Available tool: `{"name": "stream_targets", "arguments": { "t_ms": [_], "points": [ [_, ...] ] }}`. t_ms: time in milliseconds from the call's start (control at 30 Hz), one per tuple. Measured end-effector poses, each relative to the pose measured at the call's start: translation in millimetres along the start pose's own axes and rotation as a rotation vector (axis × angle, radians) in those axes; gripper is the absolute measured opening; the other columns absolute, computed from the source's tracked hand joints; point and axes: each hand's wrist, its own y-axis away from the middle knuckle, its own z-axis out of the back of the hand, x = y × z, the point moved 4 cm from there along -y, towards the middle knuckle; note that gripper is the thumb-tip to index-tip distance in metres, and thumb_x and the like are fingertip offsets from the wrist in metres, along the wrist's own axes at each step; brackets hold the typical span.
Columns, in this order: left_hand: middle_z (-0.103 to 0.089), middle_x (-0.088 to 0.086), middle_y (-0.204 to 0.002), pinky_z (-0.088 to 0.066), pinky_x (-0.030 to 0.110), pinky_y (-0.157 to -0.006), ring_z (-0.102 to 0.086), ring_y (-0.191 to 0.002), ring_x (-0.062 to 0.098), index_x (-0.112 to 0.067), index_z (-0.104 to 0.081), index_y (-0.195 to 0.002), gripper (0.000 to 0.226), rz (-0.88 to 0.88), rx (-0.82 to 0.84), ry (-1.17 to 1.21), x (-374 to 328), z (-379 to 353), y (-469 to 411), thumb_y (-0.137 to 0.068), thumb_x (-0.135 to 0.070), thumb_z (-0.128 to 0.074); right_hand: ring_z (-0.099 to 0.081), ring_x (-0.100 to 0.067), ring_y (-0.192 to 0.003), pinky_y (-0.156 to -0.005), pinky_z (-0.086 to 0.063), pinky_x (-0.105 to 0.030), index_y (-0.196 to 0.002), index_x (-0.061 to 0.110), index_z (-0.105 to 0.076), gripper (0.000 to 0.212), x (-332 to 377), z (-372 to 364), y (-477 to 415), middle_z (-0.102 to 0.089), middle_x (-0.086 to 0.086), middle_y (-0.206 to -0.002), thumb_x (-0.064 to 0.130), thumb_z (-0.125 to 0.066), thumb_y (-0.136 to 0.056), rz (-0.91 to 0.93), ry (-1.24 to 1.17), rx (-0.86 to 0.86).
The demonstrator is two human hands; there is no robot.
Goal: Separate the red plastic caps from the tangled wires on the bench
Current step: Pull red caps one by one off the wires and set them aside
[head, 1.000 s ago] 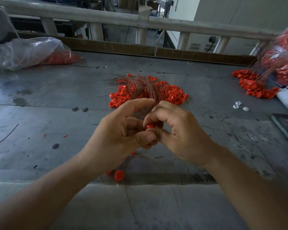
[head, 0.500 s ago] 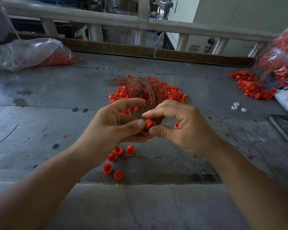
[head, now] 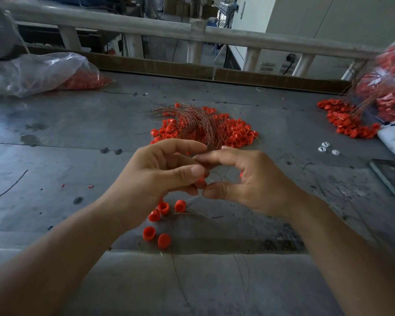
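At frame centre the left hand [head: 160, 179] pinches a cap [head: 201, 179] while the right hand [head: 255, 185], fingers curled, nips its wire [head: 192, 198], seemingly to pull them apart.

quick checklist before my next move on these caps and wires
1. left hand grip on cap: ok, pinched by thumb and fingers.
2. right hand pinching the wire: cannot tell, too thin at the fingertips.
3. cap free of wire: cannot tell, fingers cover it.
4. loose caps lying apart from pile: ok, on bench under the hands.
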Motion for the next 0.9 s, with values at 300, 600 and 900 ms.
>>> {"name": "stream_targets", "arguments": {
  "t_ms": [300,600,900],
  "points": [
    [-0.070,0.007,-0.072,-0.052,0.021,-0.055,-0.065,-0.061,0.015,-0.012,-0.074,-0.085,0.033,-0.089,0.031,0.189,-5,6,-3,-0.067,0.003,-0.050,-0.062,0.002,-0.073,-0.087,-0.047,-0.019,-0.091,0.010,-0.068,0.028,1,5,1,-0.062,0.020,-0.076,0.032,-0.053,-0.082,0.048,0.005,-0.099],
    [-0.066,-0.001,-0.060,-0.049,0.015,-0.049,-0.062,-0.052,0.009,-0.023,-0.071,-0.061,0.016,-0.081,-0.223,-0.329,-5,26,-4,-0.057,-0.007,-0.072,-0.050,0.002,-0.046,-0.044,-0.034,-0.007,-0.080,0.020,-0.064,0.014,-6,20,2,-0.055,0.019,-0.055,0.010,-0.057,-0.088,-0.086,-0.007,-0.208],
    [-0.063,-0.029,-0.062,-0.041,0.004,-0.048,-0.060,-0.051,-0.002,-0.039,-0.061,-0.059,0.030,-0.007,-0.041,-1.008,14,22,-6,-0.070,-0.015,-0.077,-0.051,0.015,-0.066,-0.059,-0.038,-0.002,-0.078,0.020,-0.070,0.003,-19,7,2,-0.054,0.019,-0.064,0.018,-0.069,-0.080,-0.244,0.254,0.057]
  ]
}}
